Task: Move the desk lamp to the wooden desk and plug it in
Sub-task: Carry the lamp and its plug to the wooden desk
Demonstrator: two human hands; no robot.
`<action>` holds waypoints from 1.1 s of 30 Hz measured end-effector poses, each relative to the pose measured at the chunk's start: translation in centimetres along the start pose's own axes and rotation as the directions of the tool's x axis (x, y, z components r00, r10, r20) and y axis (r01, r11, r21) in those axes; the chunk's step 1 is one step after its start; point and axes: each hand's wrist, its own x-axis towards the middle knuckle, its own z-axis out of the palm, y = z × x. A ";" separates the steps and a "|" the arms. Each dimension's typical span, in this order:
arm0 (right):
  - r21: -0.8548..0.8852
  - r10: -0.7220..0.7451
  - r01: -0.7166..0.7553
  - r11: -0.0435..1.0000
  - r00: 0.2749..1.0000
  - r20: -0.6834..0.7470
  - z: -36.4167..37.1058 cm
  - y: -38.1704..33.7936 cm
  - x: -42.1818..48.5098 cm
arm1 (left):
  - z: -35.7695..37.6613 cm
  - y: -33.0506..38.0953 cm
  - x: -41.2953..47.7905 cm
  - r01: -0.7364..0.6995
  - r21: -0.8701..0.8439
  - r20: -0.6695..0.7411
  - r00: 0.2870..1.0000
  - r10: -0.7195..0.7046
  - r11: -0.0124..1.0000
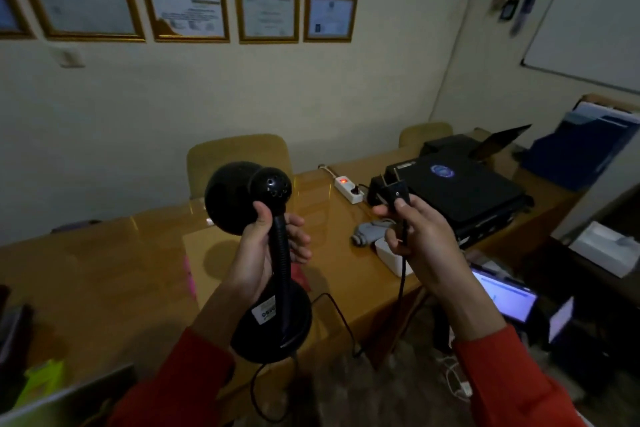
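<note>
A black desk lamp (239,198) with a round shade, flexible neck and round base hangs in the air above the wooden desk (121,270). My left hand (266,250) is wrapped around its neck. My right hand (419,239) pinches the lamp's black plug (393,192), prongs pointing up and left, with the black cord (403,274) trailing down from it and looping back under the lamp's base. A white power strip (348,188) with a lit red switch lies on the desk just left of the plug.
A closed black laptop (460,191) and other dark devices sit on the desk's right part. A grey object and a white box (391,253) lie below my right hand. Two chairs stand behind the desk. Framed certificates hang on the wall. A lit screen (502,295) glows lower right.
</note>
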 end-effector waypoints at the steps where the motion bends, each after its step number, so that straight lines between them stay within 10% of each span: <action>1: 0.000 0.010 -0.010 1.000 1.000 -0.001 -1.2 0.1 1.0 | 0.6 -1.0 1.5 0.004 -0.008 -0.010 1.000 -0.004 1.000; 33: -0.289 0.220 -0.194 0.938 0.973 0.062 -20.1 3.6 29.6 | 5.6 -23.8 26.8 0.130 -0.047 -0.422 0.896 -0.138 0.990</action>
